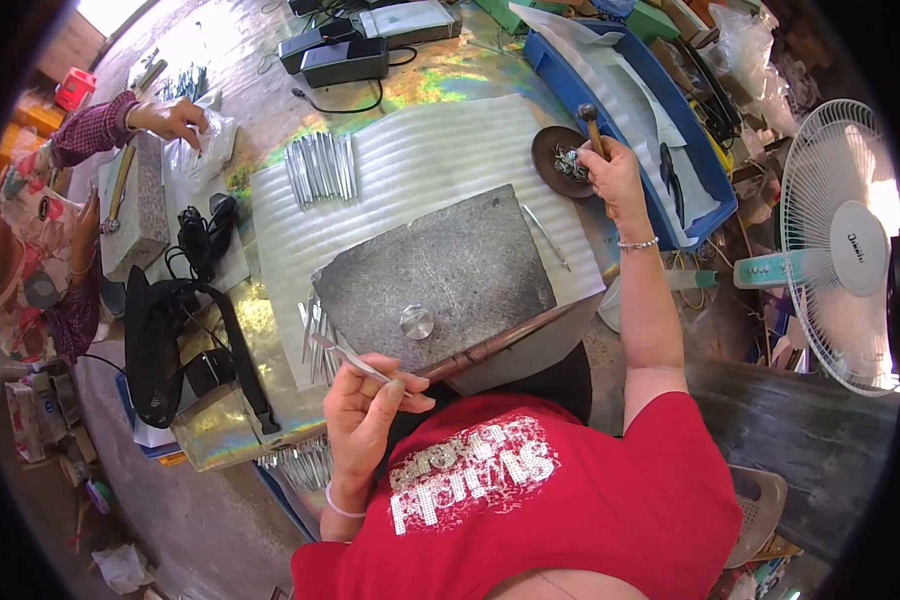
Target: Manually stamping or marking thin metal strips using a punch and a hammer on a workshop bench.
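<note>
My left hand (365,410) pinches a thin, pointed metal strip (355,362) near the front left corner of a grey stone slab (440,265). A small round metal disc (416,322) sits on the slab close by. In my right hand (615,180) is a hammer (589,116), its head pointing up and away from me. The fingertips of that hand are at the edge of a brown bowl (548,160) holding small metal bits (568,163); whether they also grip a bit cannot be seen.
Silver strips (320,170) lie in a row on white foam sheeting (420,135), with a pointed metal tool (546,238) right of the slab. A blue tray (710,215) and a fan (855,250) stand right. At left, a co-worker's hand (175,120) reaches to a plastic bag (205,150).
</note>
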`<action>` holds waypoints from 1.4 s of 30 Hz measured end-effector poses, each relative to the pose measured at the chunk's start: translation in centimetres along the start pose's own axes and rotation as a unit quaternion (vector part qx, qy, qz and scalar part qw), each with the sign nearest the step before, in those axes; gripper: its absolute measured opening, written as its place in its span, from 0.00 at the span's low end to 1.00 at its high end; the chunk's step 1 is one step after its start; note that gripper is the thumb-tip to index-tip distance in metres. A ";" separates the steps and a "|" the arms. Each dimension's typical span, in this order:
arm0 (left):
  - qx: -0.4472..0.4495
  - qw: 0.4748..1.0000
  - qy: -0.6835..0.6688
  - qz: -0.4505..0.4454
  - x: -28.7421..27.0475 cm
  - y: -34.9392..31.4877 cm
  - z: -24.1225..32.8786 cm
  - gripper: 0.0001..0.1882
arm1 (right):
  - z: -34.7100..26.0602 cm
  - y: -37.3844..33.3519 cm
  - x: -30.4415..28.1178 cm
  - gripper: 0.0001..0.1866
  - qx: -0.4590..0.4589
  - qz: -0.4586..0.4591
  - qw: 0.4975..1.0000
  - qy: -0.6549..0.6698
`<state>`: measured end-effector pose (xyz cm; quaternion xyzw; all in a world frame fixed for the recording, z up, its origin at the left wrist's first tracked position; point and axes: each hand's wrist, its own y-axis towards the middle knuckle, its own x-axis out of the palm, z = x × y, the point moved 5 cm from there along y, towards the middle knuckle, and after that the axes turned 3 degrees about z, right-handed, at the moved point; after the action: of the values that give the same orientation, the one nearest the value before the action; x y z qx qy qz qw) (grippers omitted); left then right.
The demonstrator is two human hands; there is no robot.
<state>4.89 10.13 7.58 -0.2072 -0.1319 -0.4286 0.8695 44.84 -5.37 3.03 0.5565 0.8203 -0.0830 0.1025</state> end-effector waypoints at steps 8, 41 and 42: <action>-0.004 1.000 -0.026 -0.001 -0.3 -0.5 -0.2 0.10 | -2.0 -2.4 1.5 0.04 0.037 0.001 0.998 0.057; -0.056 0.940 -0.331 -0.059 0.0 1.3 -1.5 0.09 | -11.4 -23.1 14.2 0.04 -0.086 -0.337 0.936 0.063; -0.018 0.958 -0.285 -0.043 -0.1 1.2 -1.2 0.08 | -11.3 -23.1 14.3 0.04 -0.086 -0.336 0.936 0.063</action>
<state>5.88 10.25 6.20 -0.3303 -0.3749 -0.3911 0.7729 17.36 1.79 10.72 0.2411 0.9684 -0.0069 0.0641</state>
